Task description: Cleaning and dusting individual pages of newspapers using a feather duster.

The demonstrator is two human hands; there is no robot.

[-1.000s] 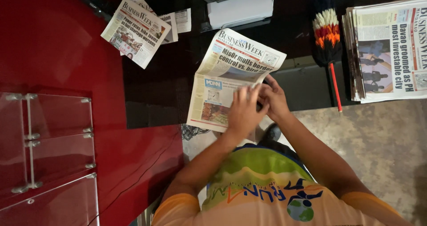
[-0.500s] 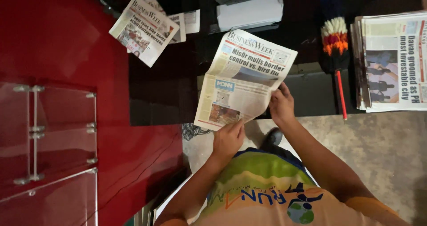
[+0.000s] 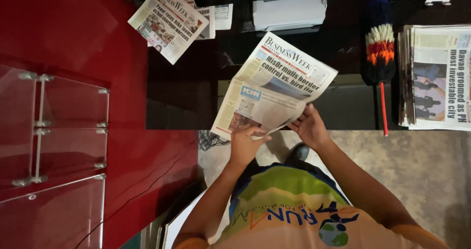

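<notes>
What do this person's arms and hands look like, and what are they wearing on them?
Both arms are bare from above the elbow down, and the left hand and right hand wear no gloves. No watch, ring or bracelet is visible. The short sleeves are orange, on a T-shirt that fades from green and yellow bands into orange, with blue trim, lettering and a small globe picture across the chest.

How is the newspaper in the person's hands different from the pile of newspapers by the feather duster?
The held newspaper is a single copy, lifted and tilted, gripped by the left hand and right hand. The pile of newspapers is many copies stacked flat on the dark counter, with no hand on it. Both show a front page with big headlines and photos.
</notes>
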